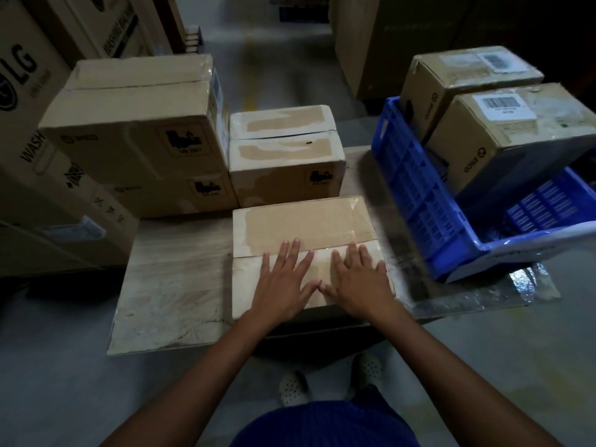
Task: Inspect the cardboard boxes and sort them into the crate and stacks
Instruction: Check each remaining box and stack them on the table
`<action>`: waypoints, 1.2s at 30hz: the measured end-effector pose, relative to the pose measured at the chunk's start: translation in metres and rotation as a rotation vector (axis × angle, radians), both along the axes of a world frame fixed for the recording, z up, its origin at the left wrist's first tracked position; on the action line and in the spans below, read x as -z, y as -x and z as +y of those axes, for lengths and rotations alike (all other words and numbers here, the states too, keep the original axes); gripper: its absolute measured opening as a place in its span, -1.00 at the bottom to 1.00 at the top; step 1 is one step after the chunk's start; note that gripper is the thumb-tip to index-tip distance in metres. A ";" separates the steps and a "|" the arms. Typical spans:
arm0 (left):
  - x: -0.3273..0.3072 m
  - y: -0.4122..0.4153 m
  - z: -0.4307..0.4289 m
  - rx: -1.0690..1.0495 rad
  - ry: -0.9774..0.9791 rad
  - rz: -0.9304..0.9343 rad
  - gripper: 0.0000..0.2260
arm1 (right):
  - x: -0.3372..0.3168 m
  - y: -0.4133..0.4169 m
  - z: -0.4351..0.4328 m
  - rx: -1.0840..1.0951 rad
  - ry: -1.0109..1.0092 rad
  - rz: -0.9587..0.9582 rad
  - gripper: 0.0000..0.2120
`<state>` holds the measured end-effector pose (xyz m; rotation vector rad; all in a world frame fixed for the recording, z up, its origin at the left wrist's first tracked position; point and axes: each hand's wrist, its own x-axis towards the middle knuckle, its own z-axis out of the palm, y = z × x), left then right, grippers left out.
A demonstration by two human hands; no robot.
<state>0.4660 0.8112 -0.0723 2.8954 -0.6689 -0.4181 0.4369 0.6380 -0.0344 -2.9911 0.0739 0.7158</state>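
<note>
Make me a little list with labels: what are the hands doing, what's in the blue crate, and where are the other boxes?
Hands: left hand and right hand, both flat on the near cardboard box
Blue crate: holds two barcode-labelled boxes
Left stack: two big boxes
Middle: one taped box behind the near one

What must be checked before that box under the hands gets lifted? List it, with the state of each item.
1. Both hands on the box: ok. The left hand and right hand lie flat on its top.
2. Lifting grip: not ok. No fingers curl round an edge.
3. Top seam sealed: cannot tell. The hands cover part of it.
4. Space in the blue crate: probably ok. Its two leaning boxes sit at the far end and the near end is bare.
5. Left stack steady: ok. Its upper box sits square.
</note>
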 end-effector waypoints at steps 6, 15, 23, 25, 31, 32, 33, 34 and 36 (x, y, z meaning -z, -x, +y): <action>-0.013 -0.016 0.025 0.187 0.009 0.169 -0.36 | -0.005 -0.005 0.000 -0.016 -0.043 0.099 -0.02; -0.007 0.003 0.021 0.183 -0.011 0.009 -0.45 | -0.011 -0.004 -0.028 0.026 -0.102 0.055 -0.10; -0.002 0.007 0.026 -0.033 0.098 -0.062 -0.36 | -0.018 -0.013 -0.028 0.068 -0.148 -0.042 -0.39; -0.004 -0.001 0.034 -0.216 0.161 -0.121 -0.38 | -0.023 -0.018 -0.034 0.119 -0.210 -0.060 -0.45; 0.001 -0.023 0.058 -0.457 0.259 -0.025 -0.44 | -0.014 -0.004 -0.021 0.120 -0.148 -0.143 -0.51; 0.002 -0.024 0.061 -0.441 0.257 0.013 -0.41 | -0.014 -0.004 -0.018 0.151 -0.145 -0.166 -0.51; 0.004 -0.026 0.063 -0.431 0.260 0.046 -0.38 | -0.014 -0.007 -0.017 0.195 -0.162 -0.184 -0.52; 0.003 -0.027 0.064 -0.427 0.274 0.067 -0.36 | -0.017 -0.011 -0.016 0.248 -0.196 -0.192 -0.52; 0.000 -0.028 0.064 -0.455 0.347 0.098 -0.31 | -0.024 -0.023 -0.016 0.359 -0.284 -0.200 -0.50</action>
